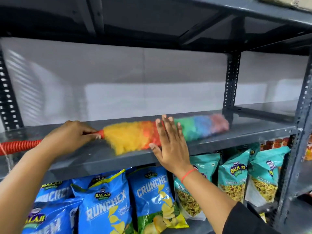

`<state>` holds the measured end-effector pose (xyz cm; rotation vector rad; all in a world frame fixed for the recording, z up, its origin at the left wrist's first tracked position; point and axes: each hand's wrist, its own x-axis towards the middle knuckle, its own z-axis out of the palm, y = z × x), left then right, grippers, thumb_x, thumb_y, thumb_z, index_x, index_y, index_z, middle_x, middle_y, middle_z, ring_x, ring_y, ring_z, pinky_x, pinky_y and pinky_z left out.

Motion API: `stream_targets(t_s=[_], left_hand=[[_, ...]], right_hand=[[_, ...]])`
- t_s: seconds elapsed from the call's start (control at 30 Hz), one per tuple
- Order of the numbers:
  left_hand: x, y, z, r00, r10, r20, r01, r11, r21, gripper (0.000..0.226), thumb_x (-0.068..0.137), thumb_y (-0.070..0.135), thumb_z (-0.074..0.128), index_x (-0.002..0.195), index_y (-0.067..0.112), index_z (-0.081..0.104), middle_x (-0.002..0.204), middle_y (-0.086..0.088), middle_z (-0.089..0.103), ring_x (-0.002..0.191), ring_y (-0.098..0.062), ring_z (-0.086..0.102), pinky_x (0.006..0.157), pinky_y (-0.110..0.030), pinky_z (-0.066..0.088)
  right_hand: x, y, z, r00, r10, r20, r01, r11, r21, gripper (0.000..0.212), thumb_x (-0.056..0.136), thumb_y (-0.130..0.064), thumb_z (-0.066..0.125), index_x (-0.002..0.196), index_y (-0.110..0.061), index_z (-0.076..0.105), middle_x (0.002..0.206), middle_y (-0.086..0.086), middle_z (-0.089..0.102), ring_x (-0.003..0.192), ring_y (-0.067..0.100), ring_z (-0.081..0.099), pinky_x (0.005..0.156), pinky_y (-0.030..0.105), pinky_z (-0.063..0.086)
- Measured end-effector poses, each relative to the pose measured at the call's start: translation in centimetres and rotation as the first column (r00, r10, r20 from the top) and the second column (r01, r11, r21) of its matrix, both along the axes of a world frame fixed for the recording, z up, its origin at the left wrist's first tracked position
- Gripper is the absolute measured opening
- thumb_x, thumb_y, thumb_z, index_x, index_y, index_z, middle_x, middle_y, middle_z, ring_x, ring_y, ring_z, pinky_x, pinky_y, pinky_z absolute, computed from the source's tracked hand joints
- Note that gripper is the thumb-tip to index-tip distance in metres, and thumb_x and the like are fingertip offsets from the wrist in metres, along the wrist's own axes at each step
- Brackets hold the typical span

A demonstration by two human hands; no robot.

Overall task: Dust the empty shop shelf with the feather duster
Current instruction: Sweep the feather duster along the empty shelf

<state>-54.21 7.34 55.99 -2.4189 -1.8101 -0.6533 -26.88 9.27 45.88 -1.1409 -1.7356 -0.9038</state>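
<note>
So from your head cam: your left hand (70, 135) is wrapped around the feather duster (135, 135) right where the red ribbed handle meets the fluff, fingers closed tight on it. The handle sticks out to the left past your wrist. The duster's head is lying flat along the empty grey shelf (244, 132), running yellow, orange, green, blue, then pink at the far right end, which looks blurry. Your right hand (168, 142) is spread flat and wide, fingers up, holding nothing; it's in front of the orange-green bit of the fluff near the shelf's front edge, though you can't really tell if it's pressing on it. There's a red thread (187, 174) round that wrist. Below the shelf you've got blue Crunchex chip bags (104, 206) and teal snack bags (234, 178) to their right.
</note>
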Motion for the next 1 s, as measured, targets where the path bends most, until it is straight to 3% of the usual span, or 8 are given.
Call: stream_targets(t_s=[0.1, 0.2, 0.27, 0.43, 0.6, 0.67, 0.83, 1.0], left_hand=[[-1.4, 0.5, 0.0, 0.990, 0.139, 0.038, -0.143, 0.982, 0.122, 0.021, 0.087, 0.041, 0.059, 0.102, 0.036, 0.074, 0.105, -0.010, 0.073, 0.094, -0.032, 0.064, 0.081, -0.041, 0.055], [-3.0, 0.0, 0.2, 0.979, 0.118, 0.164, -0.135, 0.986, 0.095, 0.013, 0.085, 0.031, 0.066, 0.086, 0.026, 0.078, 0.083, -0.013, 0.074, 0.073, -0.026, 0.062, 0.066, -0.034, 0.048], [-4.1, -0.7, 0.5, 0.981, 0.111, 0.158, -0.115, 0.993, 0.017, 0.012, 0.083, 0.024, 0.070, 0.076, 0.019, 0.078, 0.071, -0.014, 0.073, 0.062, -0.022, 0.056, 0.057, -0.030, 0.041], [-6.6, -1.8, 0.7, 0.956, 0.258, 0.140, -0.270, 0.961, 0.067, 0.007, 0.080, 0.032, 0.072, 0.080, 0.032, 0.079, 0.071, -0.006, 0.069, 0.077, -0.029, 0.066, 0.071, -0.037, 0.052], [-7.3, -3.2, 0.8, 0.944, 0.293, 0.151, -0.302, 0.952, 0.045, 0.017, 0.080, 0.024, 0.072, 0.087, 0.010, 0.080, 0.080, -0.017, 0.074, 0.073, -0.029, 0.062, 0.060, -0.029, 0.045], [-7.7, -3.9, 0.3, 0.936, 0.347, 0.065, -0.348, 0.937, 0.006, 0.026, 0.080, 0.031, 0.070, 0.087, 0.008, 0.079, 0.087, -0.020, 0.075, 0.078, -0.033, 0.065, 0.067, -0.037, 0.050], [-8.4, -6.4, 0.7, 0.883, 0.447, 0.145, -0.463, 0.881, 0.098, 0.022, 0.083, 0.030, 0.069, 0.093, 0.014, 0.079, 0.090, -0.015, 0.073, 0.089, -0.035, 0.065, 0.075, -0.039, 0.047], [-9.4, -8.6, 0.2, 0.835, 0.549, 0.032, -0.550, 0.835, 0.024, 0.023, 0.085, 0.030, 0.067, 0.087, 0.010, 0.077, 0.071, -0.012, 0.066, 0.084, -0.036, 0.064, 0.076, -0.041, 0.054]], right_hand=[[0.2, 0.0, 0.0, 1.000, 0.005, -0.006, -0.005, 1.000, 0.010, 0.064, 0.099, -0.053, 0.019, 0.148, -0.018, -0.001, 0.154, 0.004, 0.008, 0.141, 0.022, 0.004, 0.114, 0.042, 0.005], [0.1, 0.1, -0.2, 1.000, 0.003, 0.001, -0.003, 1.000, 0.022, 0.063, 0.099, -0.052, 0.019, 0.149, -0.018, -0.001, 0.156, 0.001, 0.002, 0.141, 0.024, 0.006, 0.114, 0.043, 0.006], [0.1, 0.3, -0.3, 1.000, 0.007, 0.003, -0.007, 1.000, 0.025, 0.063, 0.099, -0.052, 0.019, 0.149, -0.018, 0.000, 0.156, -0.001, -0.003, 0.141, 0.023, 0.005, 0.115, 0.042, 0.005], [0.3, 0.6, -0.4, 0.999, 0.031, 0.012, -0.032, 0.999, 0.031, 0.063, 0.100, -0.053, 0.017, 0.149, -0.018, -0.002, 0.155, -0.003, -0.014, 0.142, 0.022, 0.003, 0.115, 0.042, 0.003], [-2.0, 0.3, 0.2, 0.987, 0.153, 0.048, -0.157, 0.985, 0.075, 0.065, 0.100, -0.052, 0.019, 0.148, -0.013, -0.003, 0.155, 0.000, -0.014, 0.141, 0.024, 0.001, 0.115, 0.043, 0.005], [-4.7, 0.2, 0.7, 0.960, 0.253, 0.120, -0.263, 0.961, 0.079, 0.066, 0.100, -0.051, 0.020, 0.147, -0.011, -0.003, 0.155, 0.001, -0.014, 0.141, 0.024, 0.002, 0.114, 0.042, 0.005], [-10.5, -0.4, 1.9, 0.918, 0.344, 0.198, -0.355, 0.935, 0.019, 0.067, 0.099, -0.050, 0.015, 0.145, -0.002, 0.012, 0.150, 0.016, 0.020, 0.139, 0.029, 0.015, 0.114, 0.043, 0.011], [-13.9, -0.3, 2.1, 0.896, 0.370, 0.247, -0.364, 0.929, -0.071, 0.072, 0.097, -0.054, 0.007, 0.141, 0.002, 0.020, 0.149, 0.017, 0.022, 0.138, 0.030, 0.017, 0.113, 0.045, 0.014]])
